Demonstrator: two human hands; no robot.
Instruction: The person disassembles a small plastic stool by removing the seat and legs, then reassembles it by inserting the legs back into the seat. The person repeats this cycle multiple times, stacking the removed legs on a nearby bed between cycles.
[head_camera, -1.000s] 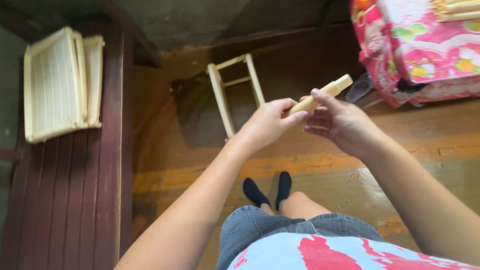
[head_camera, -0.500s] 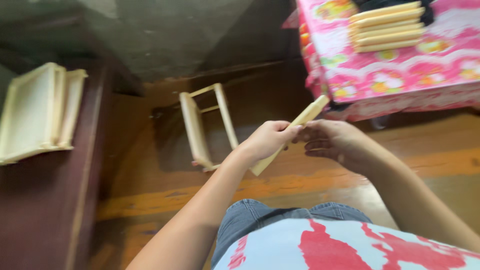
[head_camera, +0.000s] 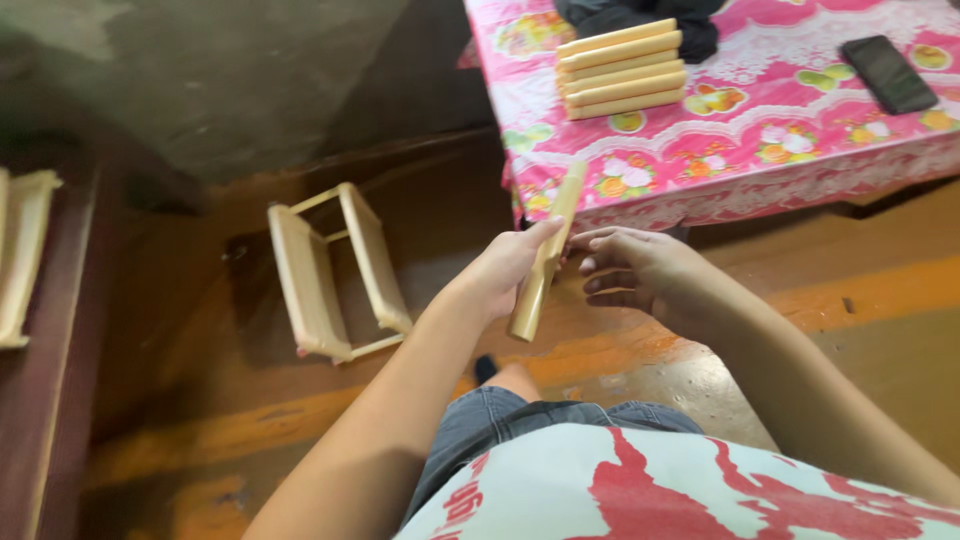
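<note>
- The left hand (head_camera: 510, 268) has its grip pinched round a pale bamboo stick (head_camera: 546, 252), thumb on the near side, fingers wrapped behind, about midway along its length.
- The stick's long axis runs steeply, top end toward 1 o'clock, bottom end toward 7 o'clock; its upper tip overlaps the edge of the pink flowered cloth (head_camera: 760, 150) in the view.
- The right hand (head_camera: 640, 272) sits just beside the stick at its 3 o'clock, fingers loosely curled and spread, fingertips near the stick; whether they touch it I cannot tell.
- On the cloth-covered surface, at 12 o'clock from the hands, lies a stack of similar sticks (head_camera: 622, 68), lengthwise left to right, with a dark phone (head_camera: 888, 74) at its 3 o'clock.
- At 9 o'clock of the hands, a small wooden frame (head_camera: 338, 272) stands on the floor (head_camera: 860, 300).
</note>
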